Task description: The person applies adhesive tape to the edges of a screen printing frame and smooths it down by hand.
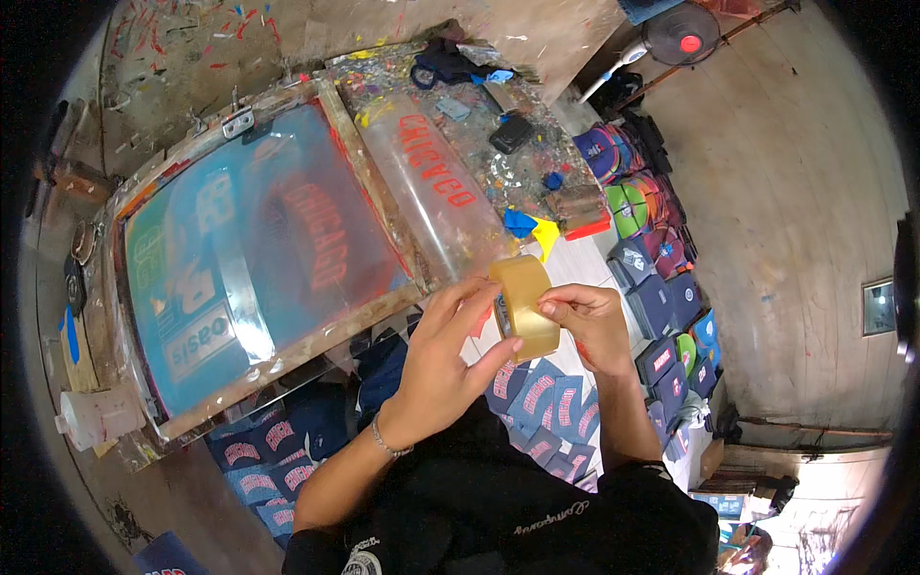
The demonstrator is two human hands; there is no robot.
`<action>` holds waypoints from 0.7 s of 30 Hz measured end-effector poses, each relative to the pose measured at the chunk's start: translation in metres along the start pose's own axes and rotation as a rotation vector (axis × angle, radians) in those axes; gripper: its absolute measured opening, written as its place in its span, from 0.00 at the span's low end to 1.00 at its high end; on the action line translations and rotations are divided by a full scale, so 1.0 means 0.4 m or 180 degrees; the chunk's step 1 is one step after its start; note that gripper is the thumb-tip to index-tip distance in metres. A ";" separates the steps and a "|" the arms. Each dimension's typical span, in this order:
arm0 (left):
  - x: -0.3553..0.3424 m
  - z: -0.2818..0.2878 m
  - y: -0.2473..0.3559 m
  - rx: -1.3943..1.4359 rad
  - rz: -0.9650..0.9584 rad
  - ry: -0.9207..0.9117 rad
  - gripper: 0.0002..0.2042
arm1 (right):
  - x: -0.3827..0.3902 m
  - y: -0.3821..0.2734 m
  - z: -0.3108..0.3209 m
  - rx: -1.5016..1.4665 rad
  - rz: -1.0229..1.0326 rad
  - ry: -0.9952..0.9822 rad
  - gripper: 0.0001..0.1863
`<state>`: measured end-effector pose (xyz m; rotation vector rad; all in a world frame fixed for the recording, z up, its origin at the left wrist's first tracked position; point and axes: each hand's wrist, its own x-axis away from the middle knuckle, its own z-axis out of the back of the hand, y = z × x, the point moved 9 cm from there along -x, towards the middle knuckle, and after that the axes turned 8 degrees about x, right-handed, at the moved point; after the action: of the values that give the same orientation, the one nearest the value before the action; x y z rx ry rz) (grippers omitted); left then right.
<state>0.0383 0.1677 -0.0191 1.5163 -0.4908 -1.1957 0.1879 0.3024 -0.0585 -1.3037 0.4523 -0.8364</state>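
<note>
Beside screen frame [370, 182]; left hand [441, 347] grasping 1 tape roll [535, 333]; right hand [600, 331] touching it, grip unclear

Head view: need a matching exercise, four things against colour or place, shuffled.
Things
1. roll of tape
2. framed screen
3. fan
4. plastic container

Colour or place
A. dark, with a red centre
B. whitish, near the far left of the view
C. held in the left hand, with the right hand at it
D. mostly blue mesh

Pairs: 1-C, 2-D, 3-A, 4-B
</note>
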 end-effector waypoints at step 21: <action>0.046 -0.037 -0.080 -0.0574 0.0316 0.0085 0.07 | 0.035 0.059 -0.082 0.0413 -0.0056 -0.0088 0.07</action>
<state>0.0496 0.1702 -0.0571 1.3372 -0.4239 -1.1108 0.1800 0.2710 -0.0869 -1.1994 0.3590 -0.8477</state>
